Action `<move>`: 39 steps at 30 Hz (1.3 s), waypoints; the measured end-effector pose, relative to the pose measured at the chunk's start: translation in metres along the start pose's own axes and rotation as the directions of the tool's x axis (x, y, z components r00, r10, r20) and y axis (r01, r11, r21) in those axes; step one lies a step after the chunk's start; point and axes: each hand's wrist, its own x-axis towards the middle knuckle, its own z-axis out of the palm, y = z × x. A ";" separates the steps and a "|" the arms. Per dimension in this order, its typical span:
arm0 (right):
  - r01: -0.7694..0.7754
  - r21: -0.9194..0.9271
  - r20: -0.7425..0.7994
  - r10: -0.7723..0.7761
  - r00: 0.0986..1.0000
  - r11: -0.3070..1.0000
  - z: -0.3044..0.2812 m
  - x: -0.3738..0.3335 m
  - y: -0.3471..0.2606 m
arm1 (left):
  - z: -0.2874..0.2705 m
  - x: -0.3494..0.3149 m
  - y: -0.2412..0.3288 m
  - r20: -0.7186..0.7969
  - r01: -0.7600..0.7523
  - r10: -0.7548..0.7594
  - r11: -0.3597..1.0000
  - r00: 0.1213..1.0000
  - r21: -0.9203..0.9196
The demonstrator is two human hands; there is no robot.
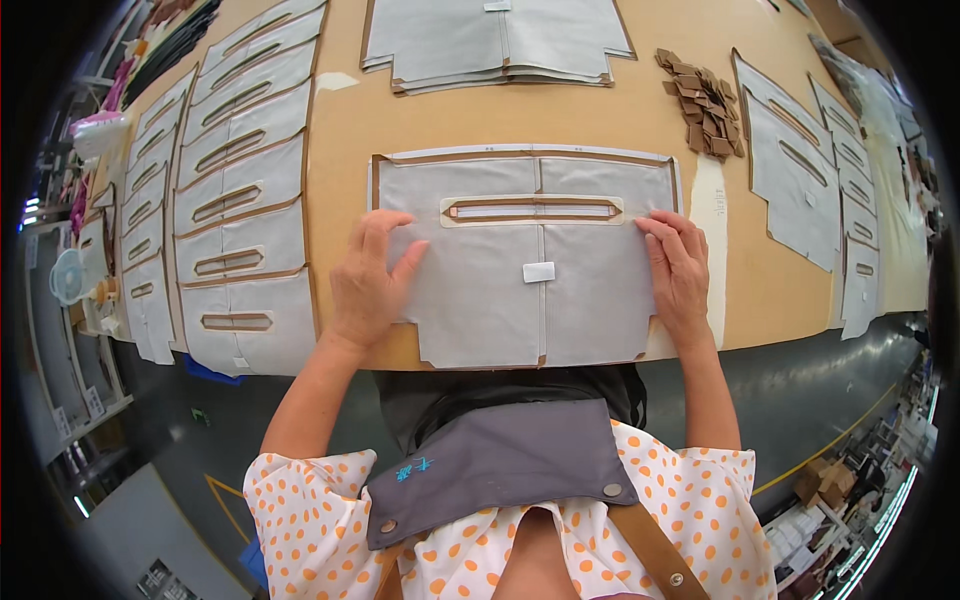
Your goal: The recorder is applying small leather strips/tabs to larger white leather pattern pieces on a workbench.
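A grey fabric panel (480,300) with brown-edged seams lies flat at the table's near edge. Across its upper part runs a long slot (535,211) with a brown border and a pale strip inside. Below the slot, a small white label (538,272) sits on the centre seam. My left hand (372,280) rests at the panel's left side, thumb and fingers apart, holding nothing. On the right side, my right hand (682,268) lies with its fingers extended over the panel's edge and grips nothing that I can see.
The tan table (480,115) carries a stack of grey panels (495,45) at the far middle. Overlapping slotted panels (245,240) form rows at left, and more panels (795,165) lie at right. A heap of brown pieces (705,105) sits beyond my right hand.
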 end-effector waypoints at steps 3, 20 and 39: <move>-0.007 0.019 -0.028 0.007 1.000 1.000 0.000 -0.002 0.002 | -0.003 0.009 0.009 -0.056 -0.023 0.023 1.000 0.998 0.002; -0.315 0.356 0.072 0.311 0.948 0.880 0.001 -0.001 0.012 | 0.032 -0.003 0.055 0.090 -0.056 0.070 0.987 0.994 -0.151; 0.175 0.451 0.106 -0.247 0.963 0.875 -0.007 -0.006 -0.086 | 0.040 0.004 0.116 0.745 0.625 0.114 -0.635 0.657 -0.454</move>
